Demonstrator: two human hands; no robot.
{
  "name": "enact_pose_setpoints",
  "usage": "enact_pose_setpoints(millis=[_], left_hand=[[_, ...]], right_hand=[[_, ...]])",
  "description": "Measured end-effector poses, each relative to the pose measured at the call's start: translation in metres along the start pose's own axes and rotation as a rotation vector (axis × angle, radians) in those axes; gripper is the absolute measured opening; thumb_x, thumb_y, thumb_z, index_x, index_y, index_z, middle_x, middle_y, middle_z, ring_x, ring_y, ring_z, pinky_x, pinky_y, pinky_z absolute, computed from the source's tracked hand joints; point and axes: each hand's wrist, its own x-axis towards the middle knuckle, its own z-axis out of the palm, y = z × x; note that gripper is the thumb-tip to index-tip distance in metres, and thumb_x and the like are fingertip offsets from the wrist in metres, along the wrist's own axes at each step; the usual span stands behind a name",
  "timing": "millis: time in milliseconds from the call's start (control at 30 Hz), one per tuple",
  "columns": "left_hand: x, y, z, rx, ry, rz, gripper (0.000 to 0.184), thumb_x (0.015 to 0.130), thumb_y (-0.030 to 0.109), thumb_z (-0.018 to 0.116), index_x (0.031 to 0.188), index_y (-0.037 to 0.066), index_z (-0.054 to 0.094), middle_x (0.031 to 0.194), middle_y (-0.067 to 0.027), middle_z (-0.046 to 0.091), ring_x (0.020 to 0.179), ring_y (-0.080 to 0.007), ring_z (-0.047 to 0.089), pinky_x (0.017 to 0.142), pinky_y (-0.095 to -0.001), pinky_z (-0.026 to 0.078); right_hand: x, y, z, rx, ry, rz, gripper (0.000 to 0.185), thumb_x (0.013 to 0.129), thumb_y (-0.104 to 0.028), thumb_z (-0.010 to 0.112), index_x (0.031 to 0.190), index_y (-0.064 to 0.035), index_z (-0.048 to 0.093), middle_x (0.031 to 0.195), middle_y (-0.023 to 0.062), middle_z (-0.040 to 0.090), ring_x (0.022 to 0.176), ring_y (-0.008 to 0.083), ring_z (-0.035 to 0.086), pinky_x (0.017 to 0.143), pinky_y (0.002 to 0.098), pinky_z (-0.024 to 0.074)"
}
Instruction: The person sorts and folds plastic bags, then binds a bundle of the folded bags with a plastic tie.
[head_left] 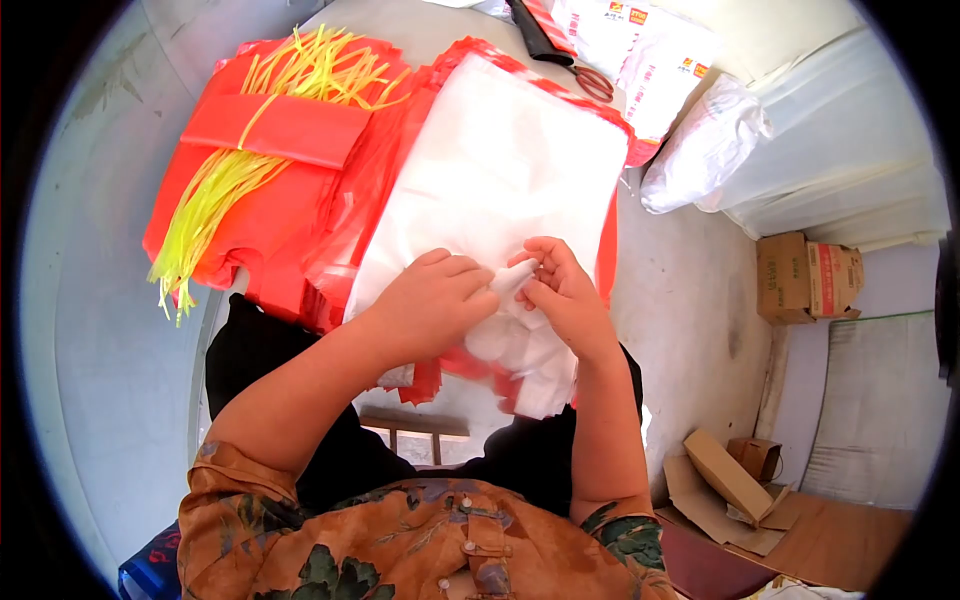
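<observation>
A white, thin plastic bag lies flat on top of a pile of red plastic bags over my lap. Its near end is crumpled and hangs toward my knees. My right hand pinches a gathered, twisted bit of the white plastic between thumb and fingers. Just left of it, my left hand is curled over the same bag with its fingertips at the gathered part; part of its grip is hidden. To the left rests a folded red bundle, with yellow plastic strips lying across it.
Scissors with reddish handles lie at the far edge of the pile. Beyond are white printed packages and a white plastic sack. Cardboard boxes stand at the right wall, with flattened cardboard at lower right.
</observation>
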Motion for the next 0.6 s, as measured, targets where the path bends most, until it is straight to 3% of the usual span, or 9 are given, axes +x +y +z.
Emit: enact_pose_setpoints(millis=[167, 267, 367, 500, 600], left_hand=[[-0.003, -0.003, 0.002, -0.049, 0.007, -0.001, 0.014, 0.079, 0.012, 0.066, 0.091, 0.007, 0.062, 0.118, -0.0136, 0.067, 0.108, -0.0318, 0.065, 0.094, -0.044, 0.051], [-0.003, -0.002, -0.002, -0.083, -0.016, -0.044, 0.015, 0.077, 0.011, 0.067, 0.091, 0.007, 0.061, 0.12, -0.0168, 0.065, 0.105, -0.035, 0.065, 0.091, -0.0454, 0.052], [-0.004, -0.001, -0.002, -0.108, 0.02, -0.081, 0.017, 0.077, 0.011, 0.068, 0.092, 0.007, 0.061, 0.122, -0.0182, 0.063, 0.105, -0.0365, 0.064, 0.089, -0.0457, 0.053], [-0.002, 0.003, 0.002, -0.105, 0.201, -0.044, 0.017, 0.075, 0.011, 0.069, 0.09, 0.007, 0.061, 0.123, -0.0181, 0.063, 0.108, -0.0363, 0.064, 0.09, -0.0455, 0.053], [0.003, 0.0, -0.001, -0.069, 0.217, 0.048, 0.015, 0.076, 0.011, 0.068, 0.089, 0.008, 0.062, 0.122, -0.0155, 0.064, 0.112, -0.0345, 0.063, 0.092, -0.0453, 0.053]], right_hand=[[0.008, -0.003, 0.007, -0.322, 0.009, 0.042, 0.045, 0.096, -0.006, 0.059, 0.14, -0.0025, 0.051, 0.125, 0.0071, 0.062, 0.087, 0.0108, 0.057, 0.081, 0.0257, 0.0498], [0.01, 0.003, 0.014, -0.489, 0.127, -0.145, 0.046, 0.094, -0.013, 0.059, 0.138, -0.0039, 0.056, 0.127, 0.0164, 0.065, 0.103, 0.0257, 0.067, 0.092, 0.0362, 0.0525], [0.01, 0.0, 0.019, -0.636, 0.196, -0.206, 0.047, 0.094, -0.015, 0.062, 0.14, -0.0054, 0.056, 0.131, 0.018, 0.064, 0.106, 0.0328, 0.066, 0.095, 0.039, 0.0521], [0.007, -0.011, 0.028, -0.644, 0.211, -0.108, 0.047, 0.094, -0.014, 0.066, 0.139, -0.009, 0.059, 0.125, 0.017, 0.067, 0.103, 0.0317, 0.066, 0.093, 0.039, 0.0526], [0.007, -0.012, 0.031, -0.661, 0.213, -0.12, 0.045, 0.093, -0.012, 0.068, 0.138, -0.0107, 0.061, 0.115, 0.0147, 0.071, 0.099, 0.0304, 0.066, 0.09, 0.0394, 0.0528]])
